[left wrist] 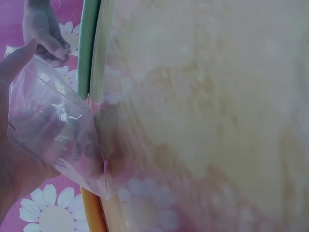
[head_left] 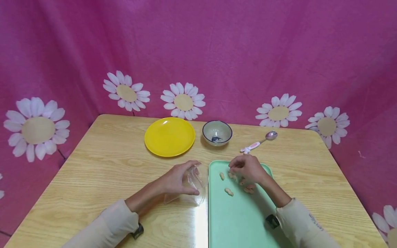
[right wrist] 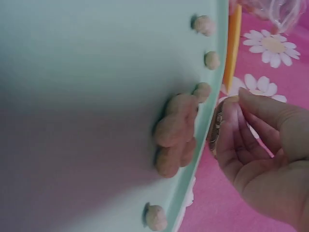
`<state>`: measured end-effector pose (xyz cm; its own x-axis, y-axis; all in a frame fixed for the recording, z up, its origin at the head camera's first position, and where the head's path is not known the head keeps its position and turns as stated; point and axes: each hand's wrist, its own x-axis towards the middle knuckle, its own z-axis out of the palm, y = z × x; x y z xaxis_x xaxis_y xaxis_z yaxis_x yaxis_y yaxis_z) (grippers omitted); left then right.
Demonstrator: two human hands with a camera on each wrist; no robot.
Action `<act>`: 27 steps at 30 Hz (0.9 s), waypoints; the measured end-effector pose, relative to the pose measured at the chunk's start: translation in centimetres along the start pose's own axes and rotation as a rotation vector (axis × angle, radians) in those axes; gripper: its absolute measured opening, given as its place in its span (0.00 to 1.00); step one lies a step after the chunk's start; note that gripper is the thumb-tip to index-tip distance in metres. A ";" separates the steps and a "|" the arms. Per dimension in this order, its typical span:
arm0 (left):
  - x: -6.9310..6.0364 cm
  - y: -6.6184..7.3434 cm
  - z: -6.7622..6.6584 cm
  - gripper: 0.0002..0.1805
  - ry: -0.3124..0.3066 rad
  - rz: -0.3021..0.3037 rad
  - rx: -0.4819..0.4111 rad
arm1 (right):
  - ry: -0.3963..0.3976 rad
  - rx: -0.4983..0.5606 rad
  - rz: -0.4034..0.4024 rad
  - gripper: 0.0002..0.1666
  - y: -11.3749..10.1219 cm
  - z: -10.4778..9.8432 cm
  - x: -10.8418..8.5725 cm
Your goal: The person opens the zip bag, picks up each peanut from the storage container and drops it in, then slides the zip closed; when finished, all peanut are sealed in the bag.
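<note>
My left hand (head_left: 177,179) holds a clear plastic bag (head_left: 196,179), thumb and fingers spread around its mouth, beside the tray's left edge. In the left wrist view the crinkled bag (left wrist: 58,121) hangs from that hand. Over the far end of the green tray (head_left: 235,220), my right hand (head_left: 249,168) has thumb and fingertips together. A small tan bit, seemingly a peanut (right wrist: 234,98), shows between those fingertips in the right wrist view, mostly covered. Several unshelled peanuts (head_left: 228,192) lie on the tray below and left of this hand.
Behind the tray stand a yellow plate (head_left: 170,137) and a small blue-rimmed bowl (head_left: 217,133) with a dark pattern inside. A spoon with a rabbit handle (head_left: 259,142) lies at back right. A pink flowered curtain (head_left: 217,62) surrounds the wooden table (head_left: 118,165).
</note>
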<state>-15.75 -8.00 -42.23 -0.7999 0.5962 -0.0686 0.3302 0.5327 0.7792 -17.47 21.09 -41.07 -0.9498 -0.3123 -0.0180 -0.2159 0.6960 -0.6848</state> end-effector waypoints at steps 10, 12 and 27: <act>0.0 -0.1 -0.1 0.48 0.006 0.002 0.010 | -0.050 -0.061 0.040 0.04 0.7 0.7 0.2; 0.1 -0.1 -0.1 0.49 0.005 0.006 0.015 | -0.059 -0.056 0.039 0.04 0.6 0.8 0.2; 0.1 -0.1 0.0 0.48 0.012 0.024 0.014 | -0.037 -0.093 -0.019 0.04 -0.4 0.1 0.1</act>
<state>-15.87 -7.95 -42.28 -0.7974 0.6020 -0.0422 0.3567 0.5265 0.7717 -17.50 20.72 -40.86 -0.9367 -0.3486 -0.0334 -0.2557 0.7462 -0.6147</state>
